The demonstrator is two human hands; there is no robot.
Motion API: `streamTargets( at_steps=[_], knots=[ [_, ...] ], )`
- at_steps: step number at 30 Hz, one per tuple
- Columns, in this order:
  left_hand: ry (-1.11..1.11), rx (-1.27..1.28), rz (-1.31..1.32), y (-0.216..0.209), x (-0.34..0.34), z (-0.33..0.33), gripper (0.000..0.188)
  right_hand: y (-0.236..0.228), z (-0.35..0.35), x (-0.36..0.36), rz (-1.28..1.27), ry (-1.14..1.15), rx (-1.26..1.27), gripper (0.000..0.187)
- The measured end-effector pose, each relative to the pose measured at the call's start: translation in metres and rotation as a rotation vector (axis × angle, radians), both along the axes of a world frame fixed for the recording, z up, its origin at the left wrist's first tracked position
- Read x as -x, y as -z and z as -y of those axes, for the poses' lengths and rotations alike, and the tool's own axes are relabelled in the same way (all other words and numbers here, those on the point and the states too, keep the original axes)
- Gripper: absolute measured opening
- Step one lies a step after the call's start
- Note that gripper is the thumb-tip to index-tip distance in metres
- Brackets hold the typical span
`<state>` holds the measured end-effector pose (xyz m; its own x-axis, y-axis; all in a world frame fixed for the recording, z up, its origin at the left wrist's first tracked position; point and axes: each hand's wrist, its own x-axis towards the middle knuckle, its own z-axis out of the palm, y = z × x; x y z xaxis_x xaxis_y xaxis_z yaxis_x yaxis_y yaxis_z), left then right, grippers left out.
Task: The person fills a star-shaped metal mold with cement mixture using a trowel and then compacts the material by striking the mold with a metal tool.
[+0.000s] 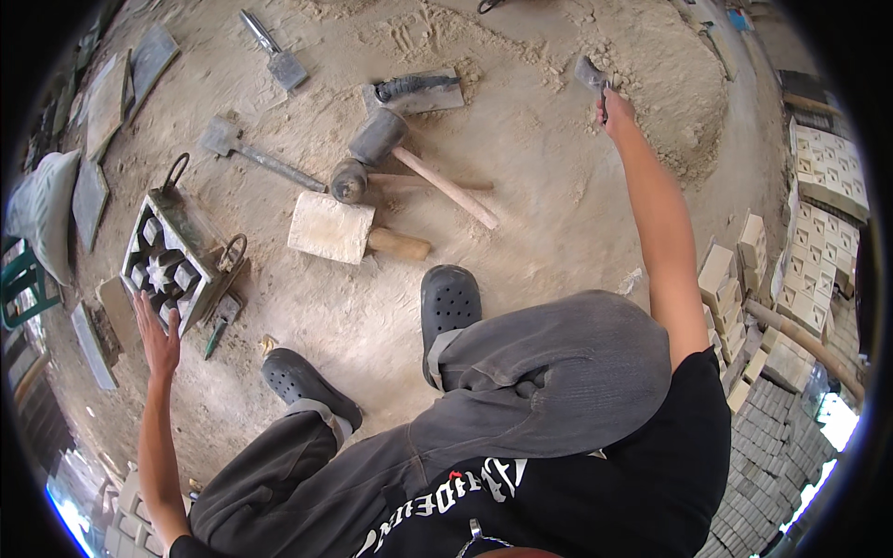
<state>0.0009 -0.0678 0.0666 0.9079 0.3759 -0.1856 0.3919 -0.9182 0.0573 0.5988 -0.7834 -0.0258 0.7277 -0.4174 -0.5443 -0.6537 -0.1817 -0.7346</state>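
Observation:
At the far right, my right hand point(616, 112) is closed around the handle of a small trowel point(590, 73). Its grey blade lies at the edge of a heap of pale sandy powder point(684, 102). My left hand point(160, 346), fingers stretched out, rests against the near edge of a metal mould point(191, 246) on the left. That mould has a star pattern of cavities in its face and wire loop handles point(233, 251) on its side.
Mid-floor lie a black-headed mallet point(377, 138), another mallet point(349, 181), a wooden float point(332, 228), and a long-handled scraper point(223, 137). A flat-bladed tool point(286, 70) sits farther off. Patterned blocks point(823, 270) are stacked at right; flat plates point(153, 60) lie at left.

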Motion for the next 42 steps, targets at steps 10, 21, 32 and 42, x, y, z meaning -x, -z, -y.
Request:
streamTargets(
  at_steps=[10,21,32,42],
  knots=[
    [0.142,0.241,0.277,0.009,0.009,-0.017,0.083,-0.060,-0.077,0.143,0.192,-0.462,0.121,0.031],
    [0.165,0.194,0.280,0.012,0.035,-0.036,0.122,-0.162,-0.289,0.237,0.202,-1.237,-0.071,0.037],
    [0.204,0.284,0.389,0.032,0.036,-0.050,0.126,-0.190,-0.476,0.326,0.384,-1.846,0.103,0.038],
    [0.164,0.115,0.300,0.044,0.016,-0.037,0.122,-0.188,-0.516,0.366,0.726,-2.011,0.382,0.033]
  ],
)
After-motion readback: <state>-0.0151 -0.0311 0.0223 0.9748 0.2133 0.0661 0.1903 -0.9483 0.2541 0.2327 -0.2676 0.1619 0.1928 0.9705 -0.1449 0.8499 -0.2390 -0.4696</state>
